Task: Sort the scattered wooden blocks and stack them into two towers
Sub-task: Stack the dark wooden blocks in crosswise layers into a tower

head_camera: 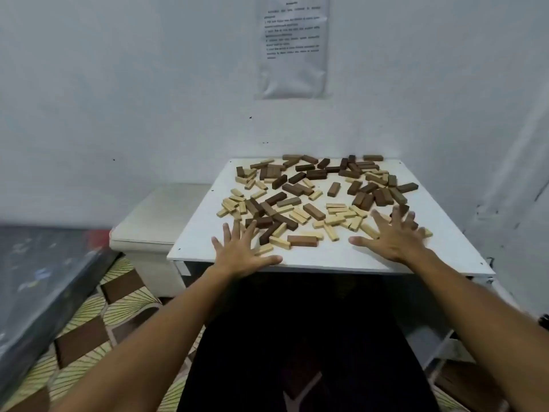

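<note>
Across the white table (439, 251) lie the blocks (315, 194), dark and pale mixed, scattered flat with none stacked. Both hands reach over the near edge with fingers spread straight, gripping nothing: the left hand (240, 254) at the pile's near-left fringe, the right hand (393, 237) covering a few blocks at the near right, whose number cannot be told. Text on the wall sheet (292, 46) is too blurred to read.

Printed sheet (292, 46) in a clear sleeve hanging on the wall above the desk's far edge, several lines of black text showing, lettering too blurred to read, no other markings showing
</note>
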Motion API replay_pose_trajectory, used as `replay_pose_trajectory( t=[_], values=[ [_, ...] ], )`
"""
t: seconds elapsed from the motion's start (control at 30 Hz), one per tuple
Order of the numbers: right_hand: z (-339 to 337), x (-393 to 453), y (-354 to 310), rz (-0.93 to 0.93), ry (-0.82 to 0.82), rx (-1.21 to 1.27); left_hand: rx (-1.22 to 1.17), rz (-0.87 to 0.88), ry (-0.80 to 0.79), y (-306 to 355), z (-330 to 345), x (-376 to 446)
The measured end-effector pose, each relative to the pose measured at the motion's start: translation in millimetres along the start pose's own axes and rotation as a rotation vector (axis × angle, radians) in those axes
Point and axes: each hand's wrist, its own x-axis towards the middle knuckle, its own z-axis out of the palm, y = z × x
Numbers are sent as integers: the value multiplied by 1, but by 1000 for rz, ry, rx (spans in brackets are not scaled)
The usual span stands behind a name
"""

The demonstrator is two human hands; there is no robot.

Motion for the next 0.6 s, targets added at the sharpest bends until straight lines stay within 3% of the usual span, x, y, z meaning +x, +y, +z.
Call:
replay_pose_trajectory(
  t=[0.1,0.3,0.6],
  values=[
    [4,26,-11,-11,-19,9,75,37,-52,2,-1,29],
    [25,81,-46,-117,85,-38,74,124,-17,6,3,95],
    [29,111,-66,-207,94,-37,106,201,17,4,3,140]
  ],
)
